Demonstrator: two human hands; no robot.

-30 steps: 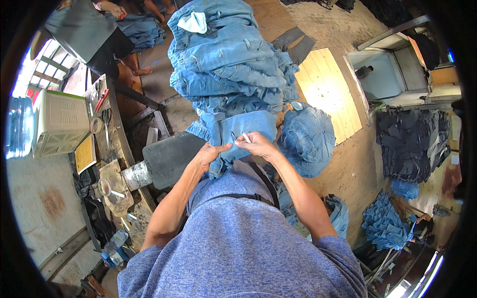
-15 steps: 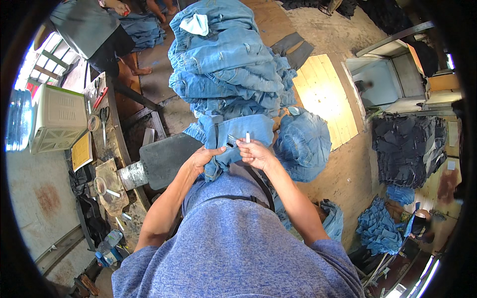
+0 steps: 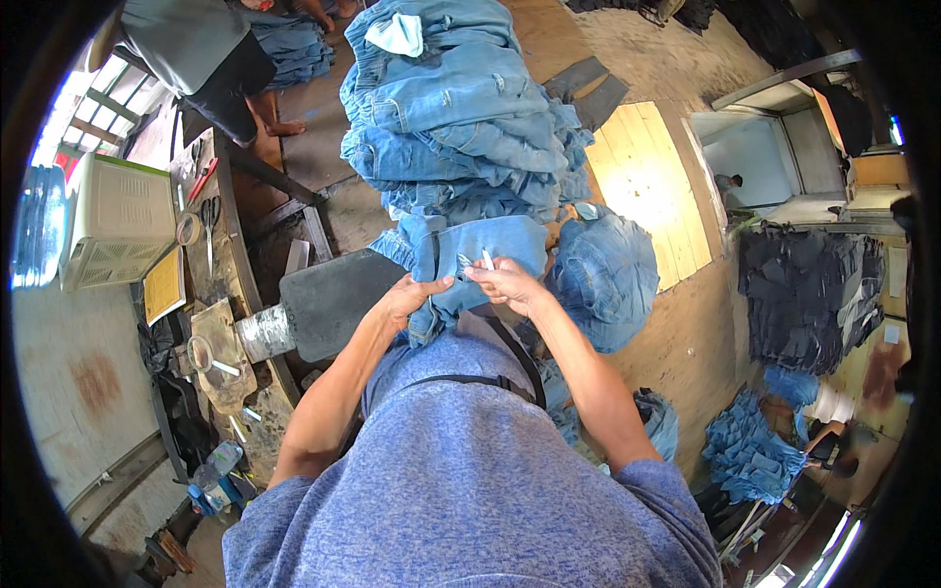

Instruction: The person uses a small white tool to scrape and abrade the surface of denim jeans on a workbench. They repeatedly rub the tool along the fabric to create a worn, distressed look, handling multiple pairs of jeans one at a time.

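A light blue denim garment (image 3: 500, 240) lies across my lap, in front of the big pile of jeans. My left hand (image 3: 414, 297) is closed on its near-left edge, thumb on top. My right hand (image 3: 507, 284) is closed round a short white pen-like stick (image 3: 487, 260) that points up and away from me. Its fingertips also touch the denim beside a small frayed opening (image 3: 464, 263) between both hands. Whether they pinch the threads there is too small to tell.
Tall jeans pile (image 3: 441, 108) stands ahead, with a round denim bundle (image 3: 603, 279) to its right. On the left are a dark board (image 3: 338, 304) and a workbench with scissors (image 3: 209, 220) and tape rolls (image 3: 188, 229). Another person (image 3: 196, 59) stands far left. Dark cloth stack (image 3: 809, 294) at right.
My right fingers have come lower over the frayed opening, and the white stick has tilted. My left hand keeps its hold on the denim. The view has shifted slightly.
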